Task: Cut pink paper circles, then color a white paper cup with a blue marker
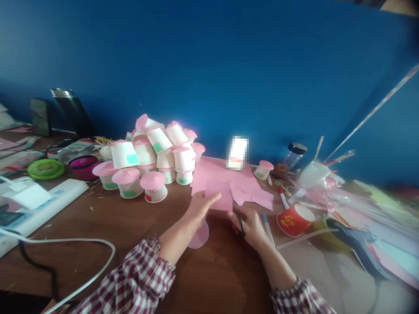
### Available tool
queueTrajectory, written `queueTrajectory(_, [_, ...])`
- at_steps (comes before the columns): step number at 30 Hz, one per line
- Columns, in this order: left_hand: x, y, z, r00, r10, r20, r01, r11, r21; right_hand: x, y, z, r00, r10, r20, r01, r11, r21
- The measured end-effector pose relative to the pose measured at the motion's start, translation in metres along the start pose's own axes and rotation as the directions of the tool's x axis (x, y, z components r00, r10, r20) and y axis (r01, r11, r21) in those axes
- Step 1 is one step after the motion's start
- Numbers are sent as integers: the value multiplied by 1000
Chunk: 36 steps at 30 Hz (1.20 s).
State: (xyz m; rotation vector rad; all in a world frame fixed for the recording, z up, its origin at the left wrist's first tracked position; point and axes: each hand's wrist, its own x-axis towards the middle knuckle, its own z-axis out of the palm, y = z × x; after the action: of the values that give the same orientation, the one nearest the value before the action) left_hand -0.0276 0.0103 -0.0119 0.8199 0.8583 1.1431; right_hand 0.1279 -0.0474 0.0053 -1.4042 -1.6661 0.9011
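Note:
My left hand (203, 206) is closed on a piece of pink paper (218, 198), thumb on top, over the brown table. In my right hand (250, 224) is a pair of scissors (242, 226), its fingers wrapped round the handles. The blades reach up along the right edge of the held paper; how far apart they are is hard to see. Behind lies a larger pink sheet (212, 168) with pink offcuts (262, 198) on its right. A pink paper circle (199, 237) rests on the table, partly covered by my left forearm.
Paper cups with pink round tops (153, 181) are piled at left. A small topped cup (262, 170), a red paper cup (294, 219), a jar (291, 157) and a glue gun (360, 244) lie to the right. A power strip (62, 203) and white cable (108, 246) occupy the left.

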Motion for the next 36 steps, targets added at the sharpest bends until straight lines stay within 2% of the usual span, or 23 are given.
queueTrajectory(18, [0, 1, -1, 999, -37, -5, 37, 998, 50, 0, 0, -1, 1000, 16, 15, -17, 998, 55])
queueTrajectory(27, [-2, 4, 0, 998, -63, 18, 62, 998, 13, 1, 0, 0, 1000, 13, -7, -13, 999, 30])
queueTrajectory(36, [-9, 12, 8, 983, -145, 110, 155, 984, -83, 2, 3, 0, 998, 39, -52, -33, 993, 115])
